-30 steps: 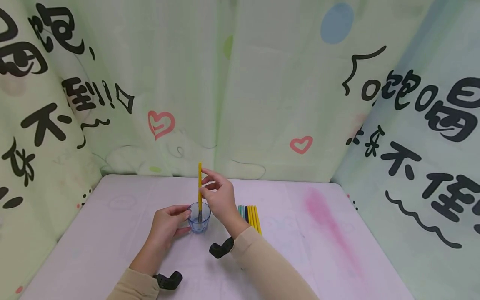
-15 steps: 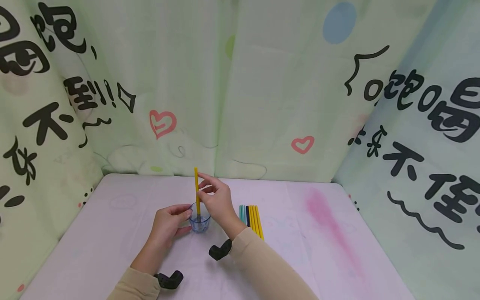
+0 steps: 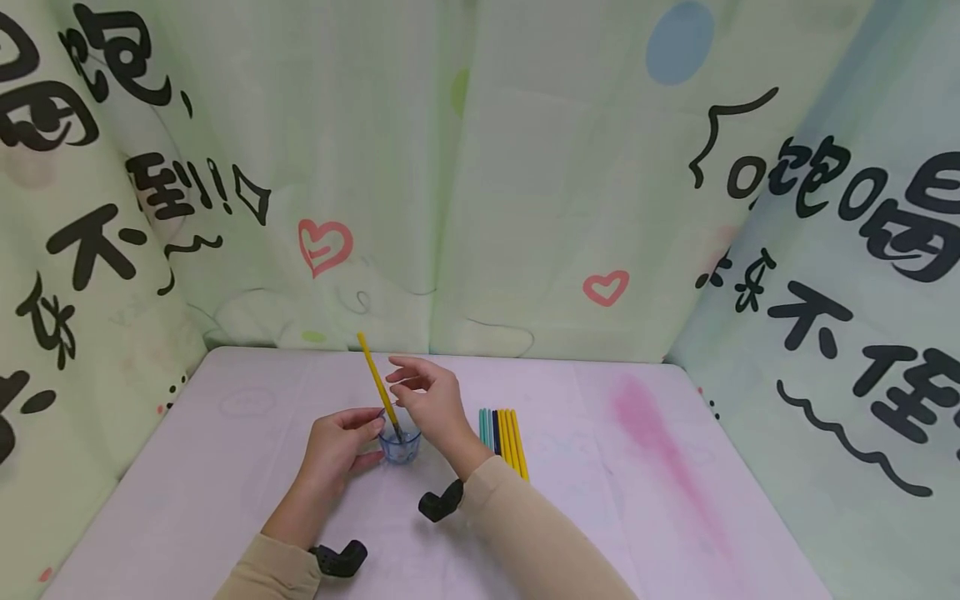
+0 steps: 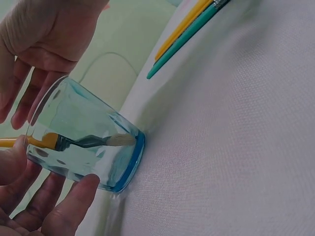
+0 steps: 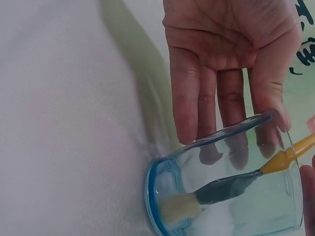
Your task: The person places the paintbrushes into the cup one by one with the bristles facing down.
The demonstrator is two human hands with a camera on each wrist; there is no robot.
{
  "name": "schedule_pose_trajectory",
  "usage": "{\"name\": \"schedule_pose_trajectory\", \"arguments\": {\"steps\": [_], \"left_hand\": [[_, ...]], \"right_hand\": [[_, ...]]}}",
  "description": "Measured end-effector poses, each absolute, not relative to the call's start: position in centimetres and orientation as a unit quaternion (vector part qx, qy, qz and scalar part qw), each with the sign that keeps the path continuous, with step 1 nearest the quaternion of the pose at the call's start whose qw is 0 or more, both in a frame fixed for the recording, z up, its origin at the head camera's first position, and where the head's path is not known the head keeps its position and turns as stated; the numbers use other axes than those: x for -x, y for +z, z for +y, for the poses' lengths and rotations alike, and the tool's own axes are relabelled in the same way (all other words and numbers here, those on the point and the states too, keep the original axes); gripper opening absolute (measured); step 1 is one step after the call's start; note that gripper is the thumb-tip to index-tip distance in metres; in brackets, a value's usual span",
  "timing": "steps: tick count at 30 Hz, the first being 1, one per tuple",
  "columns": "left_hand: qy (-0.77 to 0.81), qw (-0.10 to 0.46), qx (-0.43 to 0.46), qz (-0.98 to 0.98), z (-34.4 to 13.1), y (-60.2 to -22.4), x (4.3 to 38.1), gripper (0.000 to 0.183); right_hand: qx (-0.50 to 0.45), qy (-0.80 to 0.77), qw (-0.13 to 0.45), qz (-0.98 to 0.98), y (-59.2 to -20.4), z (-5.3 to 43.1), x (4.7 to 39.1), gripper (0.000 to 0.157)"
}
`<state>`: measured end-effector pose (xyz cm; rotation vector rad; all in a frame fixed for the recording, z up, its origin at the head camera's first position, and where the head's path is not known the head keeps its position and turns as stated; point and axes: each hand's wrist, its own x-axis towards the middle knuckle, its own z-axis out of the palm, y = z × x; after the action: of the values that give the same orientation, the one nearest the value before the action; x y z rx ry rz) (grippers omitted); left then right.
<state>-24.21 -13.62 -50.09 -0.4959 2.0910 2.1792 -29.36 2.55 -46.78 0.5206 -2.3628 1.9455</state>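
Note:
A clear blue-tinted glass (image 3: 399,452) stands upright on the table, and my left hand (image 3: 341,446) holds it from the left with thumb and fingers around its side. Inside leans a paintbrush (image 3: 375,375) with a yellow handle, tilted left, its pale bristles (image 5: 179,209) down at the glass bottom. My right hand (image 3: 433,402) is just right of the brush handle, fingers apart from it and loosely extended. In the right wrist view its fingertips are at the glass's side; whether they touch it I cannot tell.
To the right of my right hand lies a row of several brushes (image 3: 508,437) with teal, dark blue and yellow handles. A pale pink cloth covers the table (image 3: 600,517). Printed curtains (image 3: 510,208) enclose the back and both sides.
The brush has gone from upright in my right hand's fingers to leaning left against the glass rim. My right hand has let go of it. The left hand stays on the glass.

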Motion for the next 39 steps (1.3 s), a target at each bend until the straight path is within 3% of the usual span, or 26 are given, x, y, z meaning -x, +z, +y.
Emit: {"name": "schedule_pose_trajectory", "arguments": {"steps": [39], "left_hand": [[0.713,0.047,0.169,0.678,-13.7,-49.9,24.2,0.032]], "right_hand": [[-0.109,0.664,0.040,-0.739,-48.1,8.9,28.2,0.050]]}}
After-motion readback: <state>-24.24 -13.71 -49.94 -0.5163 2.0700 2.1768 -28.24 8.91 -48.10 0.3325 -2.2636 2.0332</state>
